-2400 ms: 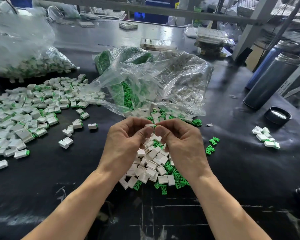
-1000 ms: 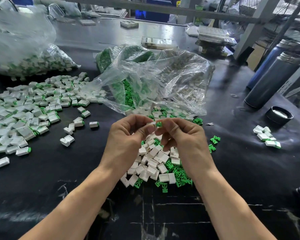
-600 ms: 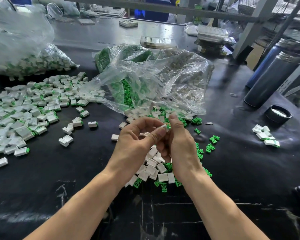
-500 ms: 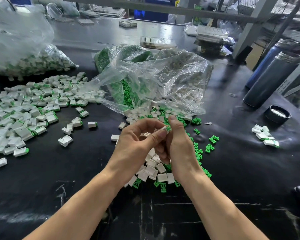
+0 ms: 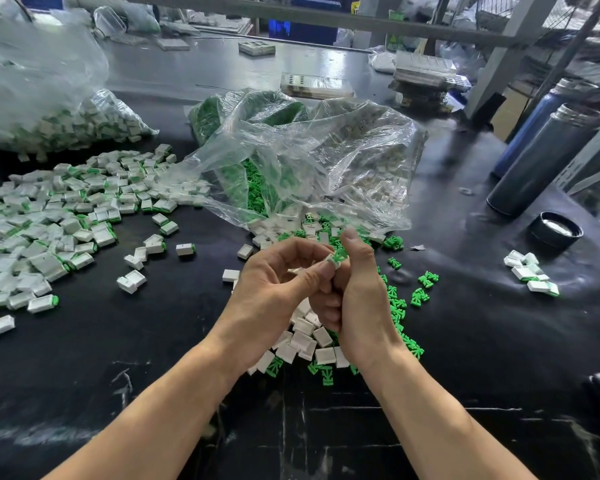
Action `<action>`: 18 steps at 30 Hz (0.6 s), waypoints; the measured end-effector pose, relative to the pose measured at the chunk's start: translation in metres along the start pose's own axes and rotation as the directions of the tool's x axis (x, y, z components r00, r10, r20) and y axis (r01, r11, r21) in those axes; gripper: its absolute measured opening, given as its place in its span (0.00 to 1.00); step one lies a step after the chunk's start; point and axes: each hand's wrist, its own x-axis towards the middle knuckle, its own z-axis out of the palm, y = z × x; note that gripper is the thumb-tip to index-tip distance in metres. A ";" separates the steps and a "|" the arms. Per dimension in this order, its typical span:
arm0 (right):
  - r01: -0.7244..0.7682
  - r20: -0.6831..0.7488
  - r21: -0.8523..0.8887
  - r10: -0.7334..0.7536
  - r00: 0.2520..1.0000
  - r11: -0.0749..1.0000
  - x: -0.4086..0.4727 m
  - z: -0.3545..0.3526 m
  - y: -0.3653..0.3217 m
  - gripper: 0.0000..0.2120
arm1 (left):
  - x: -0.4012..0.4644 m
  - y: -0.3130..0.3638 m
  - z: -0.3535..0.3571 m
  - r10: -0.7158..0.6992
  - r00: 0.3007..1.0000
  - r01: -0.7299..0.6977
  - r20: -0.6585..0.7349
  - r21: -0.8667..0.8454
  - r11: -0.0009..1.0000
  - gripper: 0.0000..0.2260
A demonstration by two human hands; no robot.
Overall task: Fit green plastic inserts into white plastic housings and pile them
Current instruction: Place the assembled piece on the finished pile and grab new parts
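White plastic, small and hard, is pinched between both hands above the desk: the left hand [image 5: 278, 282] holds a white housing [image 5: 332, 260] at its fingertips, and the right hand [image 5: 357, 289], thumb raised, pinches a green insert [image 5: 341, 253] at the housing's open end, the two hands touching. Both parts look very light and stiff, with smooth faces that could slip from a loose pinch, so the housing seems best taken by its flat sides, leaving the mouth clear, and the insert by its outer end. The insert's thin branching legs look like the weak spot; a crooked push might bend or jam them. Directly under the wrists lies a loose heap of unfilled housings [image 5: 305, 336] mixed with spare green inserts [image 5: 400, 306]. Behind it, a crumpled clear bag [image 5: 326, 157] spills more of both. Well to the left spreads the pile of finished pieces [image 5: 52, 216], with another filled bag [image 5: 49, 116] beyond. On the right sit a few finished pieces [image 5: 530, 275], a black lid [image 5: 556, 230] and two tall metal flasks [image 5: 548, 157].
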 end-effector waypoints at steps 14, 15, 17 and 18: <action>0.149 -0.149 -0.123 -0.167 0.975 0.981 0.010 0.007 0.010 0.29 | 0.001 -0.003 0.008 0.024 0.999 -0.025 -0.047 -0.035 0.999 0.05; 0.156 -0.160 -0.180 -0.186 0.970 0.971 0.011 0.007 0.011 0.27 | 0.001 -0.003 0.008 0.026 0.999 -0.027 -0.044 -0.035 0.999 0.06; 0.163 -0.183 -0.226 -0.206 0.961 0.960 0.013 0.008 0.014 0.26 | 0.001 -0.002 0.007 0.026 0.999 -0.028 -0.046 -0.035 0.999 0.07; 0.161 -0.193 -0.221 -0.205 0.960 0.962 0.012 0.008 0.014 0.25 | 0.001 -0.002 0.007 0.025 0.998 -0.027 -0.050 -0.037 0.999 0.07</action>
